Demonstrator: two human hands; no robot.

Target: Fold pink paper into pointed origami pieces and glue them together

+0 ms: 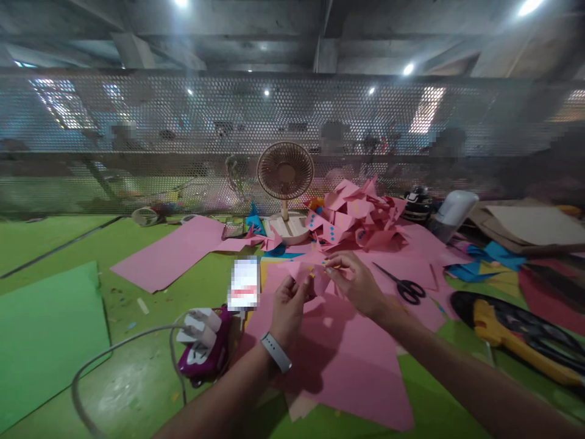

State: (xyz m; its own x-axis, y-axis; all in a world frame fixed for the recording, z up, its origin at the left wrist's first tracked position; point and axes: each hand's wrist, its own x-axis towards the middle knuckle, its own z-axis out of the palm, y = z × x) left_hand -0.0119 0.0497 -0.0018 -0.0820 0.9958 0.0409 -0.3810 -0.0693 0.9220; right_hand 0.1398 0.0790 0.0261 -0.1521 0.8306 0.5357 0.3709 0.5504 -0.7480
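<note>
My left hand (290, 302), with a pale band on the wrist, is closed on a folded piece of pink paper (322, 281). Small yellow and blue marks show on that paper. At its upper right edge, the thumb and fingertips of my right hand (354, 281) pinch a small blue bit (325, 263); whether it is stuck to the paper, I cannot tell. Both hands are above a large pink sheet (361, 372) lying on the table. Black scissors (408, 291) rest on pink paper to the right of my right hand.
A heap of folded pink paper (359, 213) stands behind my hands, beside a small fan (286, 172). Left are a phone (244, 283), a purple power strip (205, 360) with cabled plugs and a green sheet (46, 341). A black-and-yellow tool (507, 332) lies right.
</note>
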